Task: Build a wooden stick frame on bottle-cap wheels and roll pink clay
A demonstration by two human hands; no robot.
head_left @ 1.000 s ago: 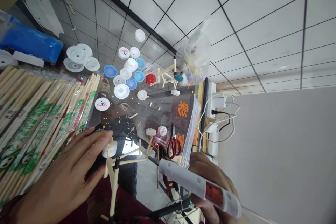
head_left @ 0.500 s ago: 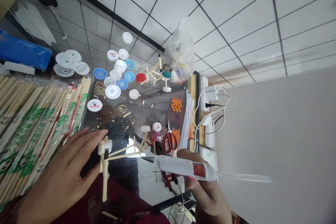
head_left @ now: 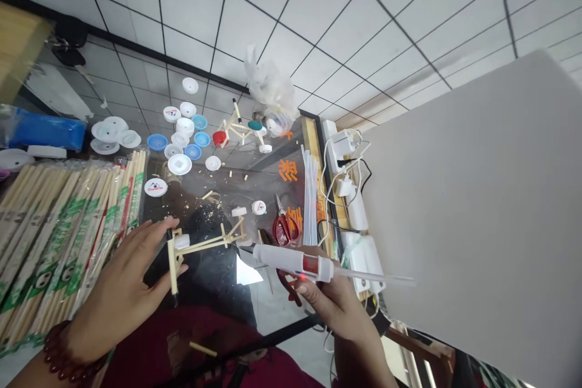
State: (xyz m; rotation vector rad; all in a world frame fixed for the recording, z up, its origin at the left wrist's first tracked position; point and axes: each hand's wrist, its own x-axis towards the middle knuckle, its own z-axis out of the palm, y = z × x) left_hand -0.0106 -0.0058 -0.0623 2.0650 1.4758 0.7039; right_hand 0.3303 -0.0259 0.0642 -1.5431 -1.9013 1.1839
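Observation:
My left hand, with a dark bead bracelet at the wrist, holds one end of a frame of wooden chopstick pieces between thumb and fingers. A white bottle cap sits at that end, beside an upright stick with black tips. My right hand is closed round a white hot glue gun. Its dark nozzle points left, close to the frame's far end, and a clear glue stick sticks out of its back. Another white cap is at the frame's far end.
Packed chopsticks cover the table's left. Loose white and blue caps lie behind. A second stick frame with caps stands near a plastic bag. Red-handled scissors, glue sticks and a power strip are at right.
The view has shifted. The black-tipped stick end of the frame has swung higher against my left fingers. My right hand still holds the glue gun with its nozzle by the frame's far end.

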